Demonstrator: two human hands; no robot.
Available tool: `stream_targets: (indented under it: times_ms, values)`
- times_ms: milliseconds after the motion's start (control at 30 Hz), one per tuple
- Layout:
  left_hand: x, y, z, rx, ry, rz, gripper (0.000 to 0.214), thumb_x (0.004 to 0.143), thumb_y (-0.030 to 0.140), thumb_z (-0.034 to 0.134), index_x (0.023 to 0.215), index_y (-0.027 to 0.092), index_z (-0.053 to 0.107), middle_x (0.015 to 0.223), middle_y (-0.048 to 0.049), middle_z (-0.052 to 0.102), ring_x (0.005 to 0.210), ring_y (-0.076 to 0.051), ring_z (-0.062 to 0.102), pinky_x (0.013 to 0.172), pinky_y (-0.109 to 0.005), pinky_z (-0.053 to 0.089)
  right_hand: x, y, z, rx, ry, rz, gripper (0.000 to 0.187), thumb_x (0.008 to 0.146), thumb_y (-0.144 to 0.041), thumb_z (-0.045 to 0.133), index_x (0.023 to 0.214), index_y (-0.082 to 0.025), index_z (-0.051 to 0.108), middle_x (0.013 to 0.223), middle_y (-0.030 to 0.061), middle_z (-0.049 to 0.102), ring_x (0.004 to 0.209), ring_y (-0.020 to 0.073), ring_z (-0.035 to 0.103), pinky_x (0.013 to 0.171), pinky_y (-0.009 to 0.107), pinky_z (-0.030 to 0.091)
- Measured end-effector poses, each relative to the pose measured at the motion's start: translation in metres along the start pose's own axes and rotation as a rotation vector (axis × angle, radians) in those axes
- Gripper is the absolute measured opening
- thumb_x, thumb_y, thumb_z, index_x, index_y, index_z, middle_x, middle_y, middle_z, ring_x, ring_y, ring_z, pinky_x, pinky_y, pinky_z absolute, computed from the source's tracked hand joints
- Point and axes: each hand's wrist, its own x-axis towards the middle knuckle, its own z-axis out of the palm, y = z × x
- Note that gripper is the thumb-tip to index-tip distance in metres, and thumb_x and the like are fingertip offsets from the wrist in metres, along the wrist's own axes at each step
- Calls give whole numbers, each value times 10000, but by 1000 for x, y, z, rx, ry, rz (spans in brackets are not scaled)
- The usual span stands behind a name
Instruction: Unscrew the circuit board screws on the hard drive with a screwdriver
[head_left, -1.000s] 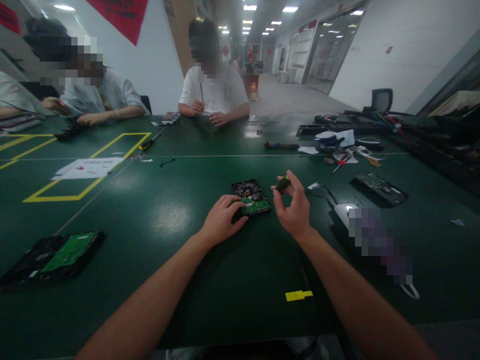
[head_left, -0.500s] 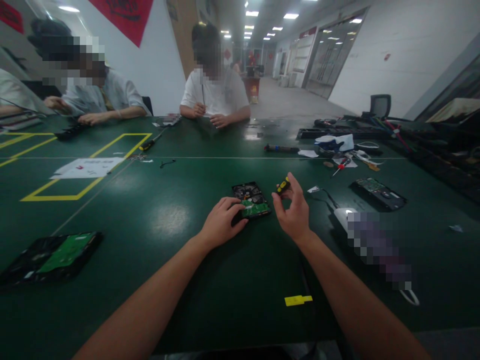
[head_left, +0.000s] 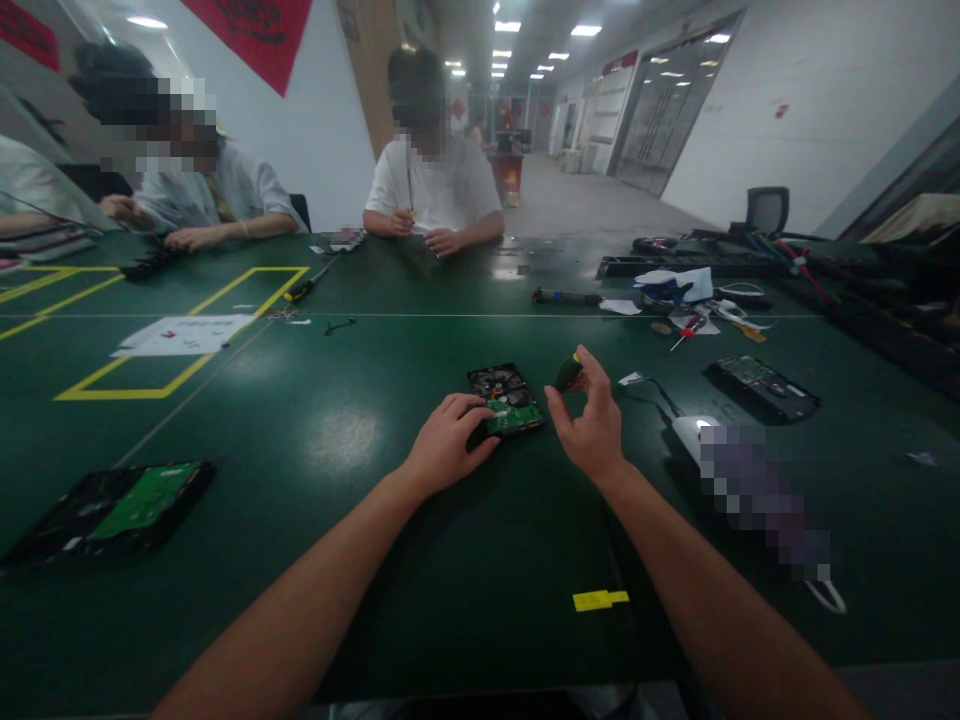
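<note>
A hard drive (head_left: 498, 382) with a green circuit board lies on the table in front of me. My left hand (head_left: 451, 440) grips its left edge, thumb at the near side and fingers over the board. To the right of the drive, my right hand (head_left: 590, 425) is raised with its fingertips closed round the short black-and-yellow handle of a screwdriver (head_left: 569, 373). The handle tilts, and its shaft cannot be made out. A gap separates this hand from the drive.
Other hard drives lie at the left (head_left: 142, 505) and right (head_left: 765, 387). A white power strip (head_left: 694, 432) is beside my right forearm. Farther back are a red screwdriver (head_left: 686, 333), a yellow-black screwdriver (head_left: 301, 289) and paper (head_left: 187, 335). Two people (head_left: 442, 190) sit across the table, one holding a thin tool.
The screwdriver handle has turned in my right fingers; its yellow side marks no longer show. My left hand stays on the hard drive. The whole view has shifted slightly.
</note>
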Motion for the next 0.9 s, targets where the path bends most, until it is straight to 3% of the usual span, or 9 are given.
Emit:
stream_targets:
  times_ms: [267,500,900]
  values:
    - [1,2,-2,6,-2,-7,329,879,348,652,1182,232,599,1221,-111,590,1182,-294,533,952,-517,513,2,-3,-2,47,-35,43,711,937,-263,588,1548,-329,230,1476,113,509,1123,282,664,945,512,579]
    - [1,3,-3,0,-3,-9,328,880,348,653,1180,227,602,1225,-110,592,1178,-288,534,961,-507,511,4,-8,-3,143,-110,98,685,982,-242,509,1565,-326,160,1348,83,630,1019,235,713,937,492,585]
    - [0,2,-2,-11,5,-3,345,870,334,665,1195,237,600,1221,-111,594,1180,-292,539,961,-513,512,3,-4,-2,17,-69,52,689,955,-309,585,1550,-330,238,1461,100,539,1028,272,702,922,515,585]
